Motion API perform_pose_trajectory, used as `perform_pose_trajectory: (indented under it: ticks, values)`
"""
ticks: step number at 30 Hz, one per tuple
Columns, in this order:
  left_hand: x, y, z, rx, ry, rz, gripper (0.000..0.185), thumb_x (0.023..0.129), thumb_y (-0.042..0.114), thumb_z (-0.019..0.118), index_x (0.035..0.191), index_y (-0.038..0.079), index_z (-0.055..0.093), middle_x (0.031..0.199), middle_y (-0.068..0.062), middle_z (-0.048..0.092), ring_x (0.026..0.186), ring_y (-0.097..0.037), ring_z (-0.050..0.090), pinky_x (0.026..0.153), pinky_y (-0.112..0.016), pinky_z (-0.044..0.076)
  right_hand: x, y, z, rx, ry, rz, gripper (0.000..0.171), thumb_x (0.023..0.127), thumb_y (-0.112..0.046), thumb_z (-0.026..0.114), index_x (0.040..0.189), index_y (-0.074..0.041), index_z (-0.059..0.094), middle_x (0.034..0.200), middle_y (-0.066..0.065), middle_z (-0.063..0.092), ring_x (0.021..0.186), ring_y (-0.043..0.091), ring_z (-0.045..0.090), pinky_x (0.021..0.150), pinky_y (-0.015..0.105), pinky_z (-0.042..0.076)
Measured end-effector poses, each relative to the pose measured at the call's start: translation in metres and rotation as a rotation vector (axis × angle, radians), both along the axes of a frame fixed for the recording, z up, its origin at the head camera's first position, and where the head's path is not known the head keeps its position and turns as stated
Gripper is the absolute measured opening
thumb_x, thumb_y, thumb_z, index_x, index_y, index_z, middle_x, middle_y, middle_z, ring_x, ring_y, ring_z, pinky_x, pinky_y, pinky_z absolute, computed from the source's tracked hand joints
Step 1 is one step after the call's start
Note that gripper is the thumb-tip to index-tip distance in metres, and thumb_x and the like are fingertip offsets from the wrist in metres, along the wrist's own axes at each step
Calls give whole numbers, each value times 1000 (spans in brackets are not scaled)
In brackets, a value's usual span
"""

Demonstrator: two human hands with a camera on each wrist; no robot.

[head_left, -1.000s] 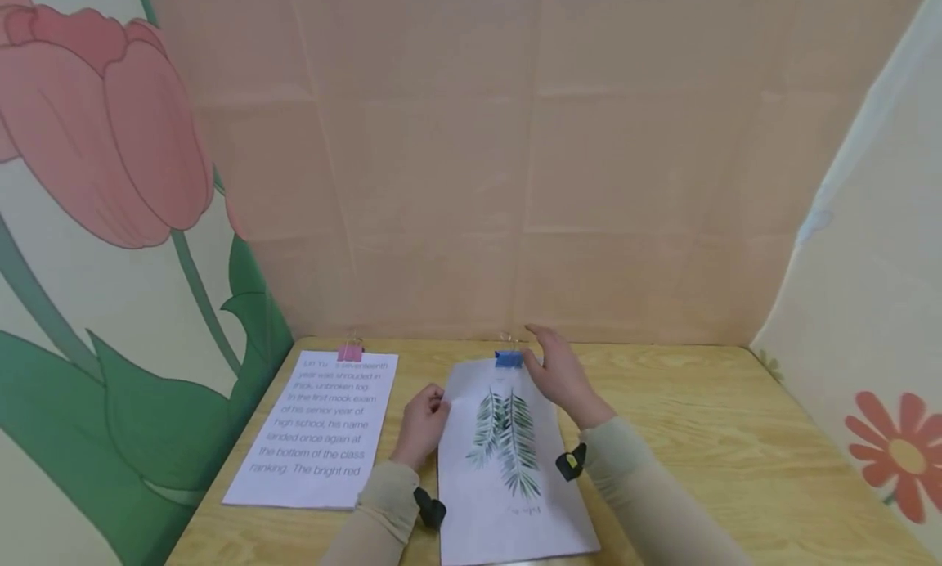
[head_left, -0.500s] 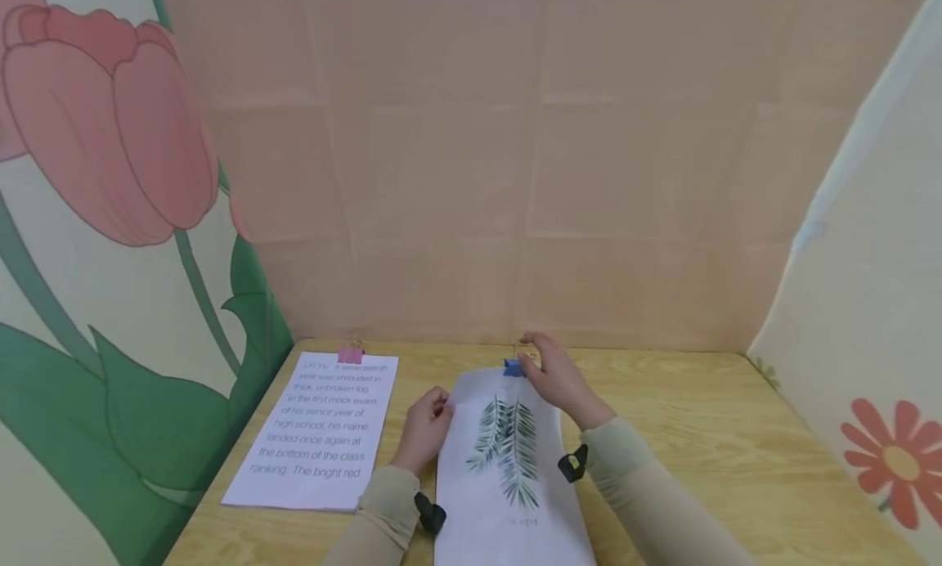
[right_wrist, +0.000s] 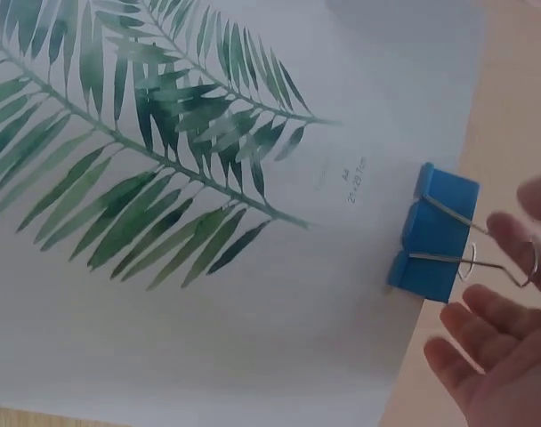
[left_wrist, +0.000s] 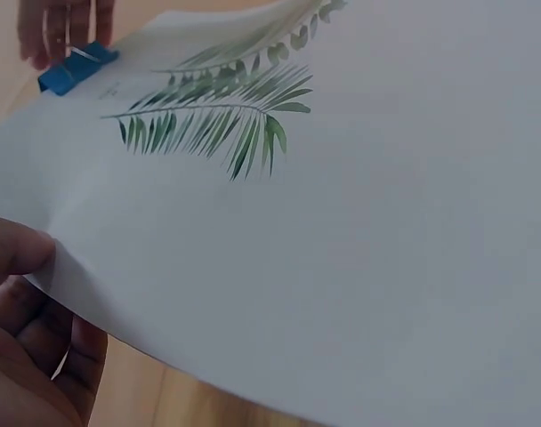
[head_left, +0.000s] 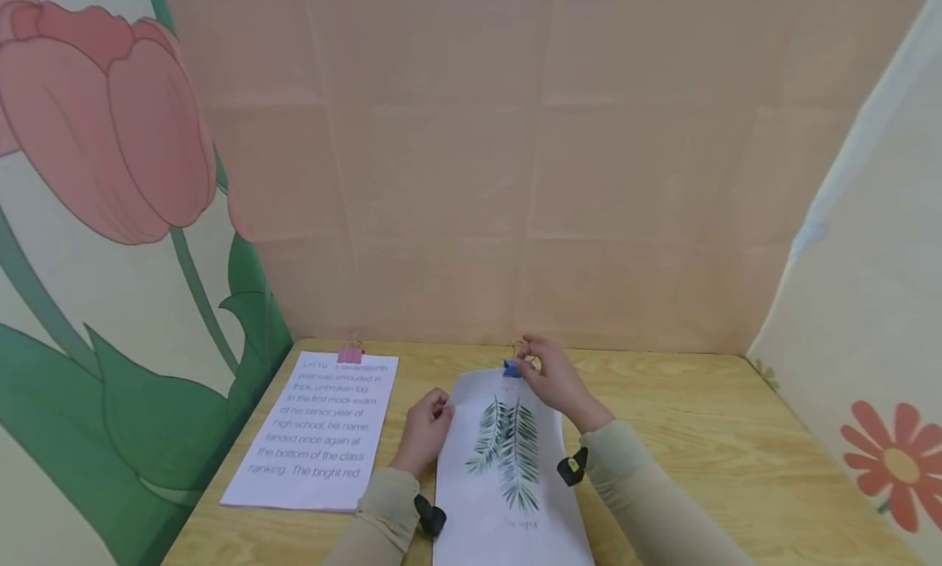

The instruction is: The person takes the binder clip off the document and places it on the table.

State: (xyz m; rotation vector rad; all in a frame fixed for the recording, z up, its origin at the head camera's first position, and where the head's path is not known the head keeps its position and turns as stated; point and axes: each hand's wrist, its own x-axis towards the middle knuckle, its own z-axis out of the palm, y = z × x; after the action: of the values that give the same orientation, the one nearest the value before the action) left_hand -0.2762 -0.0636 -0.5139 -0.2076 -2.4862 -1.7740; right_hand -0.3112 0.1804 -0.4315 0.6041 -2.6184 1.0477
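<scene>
A white sheet printed with green palm leaves (head_left: 508, 484) lies on the wooden table (head_left: 699, 435) in front of me. A blue binder clip (head_left: 512, 369) grips its far edge. My left hand (head_left: 440, 406) pinches the sheet's left edge, thumb on top and fingers underneath (left_wrist: 48, 356), lifting that edge a little. My right hand (head_left: 527, 357) is at the clip (right_wrist: 434, 232), its fingertips (right_wrist: 509, 238) pinching the wire handles (right_wrist: 484, 256), which stand off the paper's edge. In the left wrist view the clip (left_wrist: 76, 68) shows at the far corner of the sheet (left_wrist: 342, 222).
A second sheet with printed text (head_left: 316, 427) lies to the left, held by a pink binder clip (head_left: 350, 354) at its far edge. Panels close the table in: peach at the back (head_left: 515, 181), a tulip print at left (head_left: 110, 222), a flower print at right (head_left: 883, 386).
My right hand went from hovering open beside the blue clip to closing its fingers on the wire handles. The leaf sheet slid slightly toward me. The left hand kept its hold.
</scene>
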Motion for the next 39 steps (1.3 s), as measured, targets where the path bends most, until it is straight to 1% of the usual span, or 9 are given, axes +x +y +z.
perform_pose_trajectory:
  ticks: [3, 7, 9, 12, 17, 20, 26, 35, 39]
  values:
    - [0, 1, -2, 13, -11, -2, 6, 103, 6, 56, 102, 4, 62, 91, -6, 69, 73, -17, 57, 63, -30, 48, 2, 6, -1, -29, -17, 64, 9, 100, -9, 66, 91, -8, 64, 148, 33, 48, 136, 54, 44, 105, 68, 39]
    - [0, 1, -5, 18, -5, 9, 5, 103, 6, 57, 102, 3, 60, 88, -5, 68, 71, -16, 55, 62, -29, 47, 5, 14, -1, -55, -74, 134, 8, 102, -8, 63, 95, -7, 66, 150, 32, 46, 137, 54, 43, 104, 68, 41]
    - [0, 0, -6, 21, -5, 20, 4, 102, 6, 57, 102, 3, 60, 85, -4, 66, 69, -16, 54, 61, -28, 46, 6, 17, -1, -46, -90, 161, 7, 103, -8, 62, 104, -3, 67, 151, 30, 46, 137, 52, 44, 105, 65, 41]
    - [1, 0, -4, 25, -14, 28, 5, 102, 6, 57, 103, 3, 61, 84, -6, 66, 68, -17, 54, 61, -29, 45, 7, 22, 1, -60, -142, 183, 27, 103, -8, 63, 128, 1, 63, 150, 27, 49, 136, 48, 47, 107, 61, 42]
    - [2, -1, -2, 27, -51, 34, 6, 103, 5, 57, 106, 5, 62, 94, -7, 70, 74, -17, 58, 64, -31, 49, 10, 28, 7, -138, -260, 209, 68, 101, -10, 66, 159, 2, 31, 150, 27, 48, 135, 45, 50, 106, 56, 44]
    - [3, -1, -2, 28, -61, 36, 6, 103, 5, 57, 106, 5, 62, 95, -7, 69, 74, -18, 58, 64, -31, 48, 10, 31, 9, -179, -298, 215, 74, 99, -10, 70, 159, 4, 28, 147, 28, 50, 134, 46, 52, 106, 56, 44]
    - [5, 0, 0, 39, -51, 36, 4, 103, 5, 57, 105, 3, 61, 83, -6, 63, 67, -17, 51, 59, -28, 43, 13, 32, 12, -188, -328, 198, 58, 97, -15, 74, 145, 5, 50, 135, 22, 62, 127, 42, 58, 106, 58, 44]
    - [6, 3, 0, 38, -33, 43, 4, 102, 4, 59, 104, 1, 59, 76, -1, 52, 64, -16, 46, 57, -27, 39, 12, 30, 11, -194, -334, 198, 58, 98, -18, 74, 145, 4, 50, 134, 23, 62, 126, 39, 59, 106, 57, 45]
    - [5, 3, -1, 39, -32, 40, 5, 102, 4, 60, 103, 0, 59, 79, -2, 56, 66, -16, 48, 59, -28, 41, 11, 29, 10, -186, -324, 183, 51, 98, -17, 74, 140, 4, 54, 132, 20, 64, 124, 38, 60, 105, 57, 46]
